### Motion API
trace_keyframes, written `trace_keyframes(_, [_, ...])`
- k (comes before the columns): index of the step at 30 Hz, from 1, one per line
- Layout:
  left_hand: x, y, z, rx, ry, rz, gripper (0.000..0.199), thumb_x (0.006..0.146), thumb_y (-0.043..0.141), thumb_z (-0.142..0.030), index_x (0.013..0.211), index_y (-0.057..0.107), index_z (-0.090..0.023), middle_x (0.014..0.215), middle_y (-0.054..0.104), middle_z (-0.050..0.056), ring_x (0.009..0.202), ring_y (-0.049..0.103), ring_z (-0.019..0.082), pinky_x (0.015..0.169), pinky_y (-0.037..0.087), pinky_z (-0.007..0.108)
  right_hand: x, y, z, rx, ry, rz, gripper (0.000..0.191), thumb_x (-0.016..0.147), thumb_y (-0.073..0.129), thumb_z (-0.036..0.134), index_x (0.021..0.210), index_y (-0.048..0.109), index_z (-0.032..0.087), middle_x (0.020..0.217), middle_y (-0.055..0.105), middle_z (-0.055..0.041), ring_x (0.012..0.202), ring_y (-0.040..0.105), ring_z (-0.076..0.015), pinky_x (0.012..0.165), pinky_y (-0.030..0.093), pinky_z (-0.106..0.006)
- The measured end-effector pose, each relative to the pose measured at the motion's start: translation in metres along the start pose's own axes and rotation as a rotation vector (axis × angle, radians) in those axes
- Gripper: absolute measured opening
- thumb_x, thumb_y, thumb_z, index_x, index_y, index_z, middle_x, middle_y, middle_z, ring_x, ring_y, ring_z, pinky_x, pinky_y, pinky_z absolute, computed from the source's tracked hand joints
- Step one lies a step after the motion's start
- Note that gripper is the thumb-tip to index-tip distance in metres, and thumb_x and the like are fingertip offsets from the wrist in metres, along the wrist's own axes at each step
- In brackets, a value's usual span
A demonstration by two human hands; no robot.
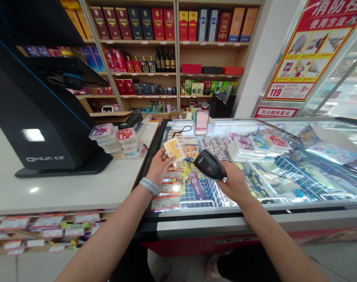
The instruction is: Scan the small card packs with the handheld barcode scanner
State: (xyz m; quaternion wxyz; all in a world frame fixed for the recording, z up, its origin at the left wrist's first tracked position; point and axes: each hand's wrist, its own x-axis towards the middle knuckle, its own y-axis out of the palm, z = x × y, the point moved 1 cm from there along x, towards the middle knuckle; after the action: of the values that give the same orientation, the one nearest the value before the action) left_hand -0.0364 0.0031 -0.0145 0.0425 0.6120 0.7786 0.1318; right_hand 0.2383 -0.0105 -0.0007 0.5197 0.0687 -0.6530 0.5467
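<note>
Our forearms reach over the freezer; our left hand pinches a yellow packet, our right hand clenches a black scanner.

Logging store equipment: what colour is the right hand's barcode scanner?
Black: the handheld plastic barcode scanner shows best in the head view.

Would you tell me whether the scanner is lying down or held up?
Held up: the right hand grips the scanner, tilted toward the packet in the left hand.
</note>
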Motion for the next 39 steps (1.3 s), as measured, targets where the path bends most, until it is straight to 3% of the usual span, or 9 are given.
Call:
trace_keyframes(5, [-0.005,0.003,-0.008,-0.032,-0.046,0.042,0.052,0.062,0.079,-0.028,0.109,0.061,-0.015,0.097,0.071,0.008,0.069,0.061,0.009,0.054,0.040,0.017,-0.001,0.002,-0.002,-0.004,0.008,0.010,0.034,0.080,0.054,0.022,0.113,0.051,0.019,0.099,0.063,-0.0108,0.088,0.059,-0.0270,0.077,0.047,-0.041])
trace_keyframes(12, [-0.006,0.006,-0.004,0.011,0.047,0.038,0.056,0.065,0.077,-0.034,0.116,0.059,-0.019,0.113,0.066,0.007,0.092,0.066,0.018,0.073,0.056,0.031,-0.001,0.003,-0.001,-0.001,-0.008,0.021,0.034,0.080,0.054,0.021,0.114,0.051,0.020,0.100,0.063,-0.0110,0.090,0.060,-0.0274,0.078,0.048,-0.042])
trace_keyframes(24, [-0.003,0.007,0.001,0.085,0.060,0.037,0.038,0.068,0.074,-0.030,0.100,0.062,-0.013,0.099,0.068,0.005,0.080,0.066,0.013,0.078,0.055,0.029,0.002,0.004,0.003,0.002,-0.023,0.044,0.032,0.080,0.054,0.018,0.112,0.050,0.019,0.098,0.063,-0.0100,0.088,0.059,-0.0260,0.076,0.047,-0.040])
trace_keyframes(39, [0.000,0.006,0.003,0.104,0.104,0.039,0.038,0.068,0.074,-0.030,0.101,0.064,-0.013,0.095,0.069,0.004,0.077,0.065,0.012,0.078,0.055,0.029,0.002,0.004,0.004,0.013,-0.021,0.059,0.032,0.079,0.055,0.017,0.111,0.050,0.018,0.098,0.063,-0.0105,0.087,0.058,-0.0263,0.076,0.046,-0.039])
